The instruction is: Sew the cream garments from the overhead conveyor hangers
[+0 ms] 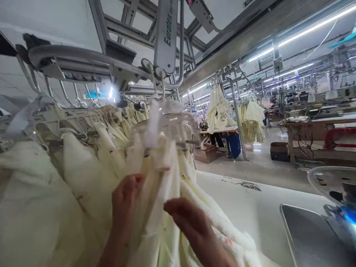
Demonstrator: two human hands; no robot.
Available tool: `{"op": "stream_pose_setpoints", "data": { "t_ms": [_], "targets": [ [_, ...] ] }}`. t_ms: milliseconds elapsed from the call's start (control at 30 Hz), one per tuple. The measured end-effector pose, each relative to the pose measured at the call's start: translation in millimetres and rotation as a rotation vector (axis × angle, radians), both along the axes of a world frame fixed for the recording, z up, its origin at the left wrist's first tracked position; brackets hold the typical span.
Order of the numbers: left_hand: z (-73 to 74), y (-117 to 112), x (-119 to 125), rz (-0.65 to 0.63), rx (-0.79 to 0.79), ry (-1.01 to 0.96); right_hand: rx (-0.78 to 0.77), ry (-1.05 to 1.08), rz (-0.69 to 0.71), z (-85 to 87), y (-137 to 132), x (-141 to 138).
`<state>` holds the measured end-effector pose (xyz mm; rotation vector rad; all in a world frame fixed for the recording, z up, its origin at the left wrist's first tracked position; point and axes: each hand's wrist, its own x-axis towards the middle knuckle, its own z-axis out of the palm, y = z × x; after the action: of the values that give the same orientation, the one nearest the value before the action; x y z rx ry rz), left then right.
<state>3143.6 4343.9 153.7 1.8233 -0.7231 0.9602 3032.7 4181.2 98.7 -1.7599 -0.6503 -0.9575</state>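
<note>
A bundle of cream fabric pieces (167,207) hangs from a clear plastic clamp hanger (167,129) on an overhead conveyor rail (83,55). My left hand (125,211) is raised against the left side of the bundle, fingers pressed into the cloth. On the right side my right hand (191,226) closes its fingers on a strip of the same cream fabric. Both hands sit just below the hanger.
More cream garments (41,193) hang on hangers along the rail at left. A white worktable (250,207) lies at right with a grey metal plate (308,237) and a sewing machine part (339,193). Beyond are a shiny aisle, hanging bundles (250,118) and workbenches.
</note>
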Motion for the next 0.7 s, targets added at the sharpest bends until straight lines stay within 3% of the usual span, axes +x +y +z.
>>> {"op": "stream_pose_setpoints", "data": {
  "t_ms": [67, 167, 267, 400, 500, 600, 700],
  "targets": [
    [13.2, -17, 26, 0.096, -0.076, -0.068, 0.154, 0.058, 0.144, 24.2, 10, 38],
    [18.1, -34, 64, 0.089, 0.137, -0.111, 0.256, 0.082, -0.130, 35.0, 4, 98],
    [14.3, -33, 76, 0.157, 0.085, -0.119, 0.316, 0.127, -0.317, 26.3, -14, 132],
    [17.6, -15, 58, 0.266, -0.057, -0.105, 0.263, 0.152, -0.340, 15.7, -19, 137],
    [20.2, -13, 39, 0.214, -0.123, -0.178, 0.212, 0.221, -0.292, 12.3, -6, 132],
    [15.1, -19, 30, 0.035, 0.067, -0.029, 0.146, 0.310, -0.124, 9.9, 8, 119],
    [12.4, -11, 33, -0.015, 0.174, 0.130, 0.115, 0.347, 0.072, 8.5, 22, 103]
  ]
}}
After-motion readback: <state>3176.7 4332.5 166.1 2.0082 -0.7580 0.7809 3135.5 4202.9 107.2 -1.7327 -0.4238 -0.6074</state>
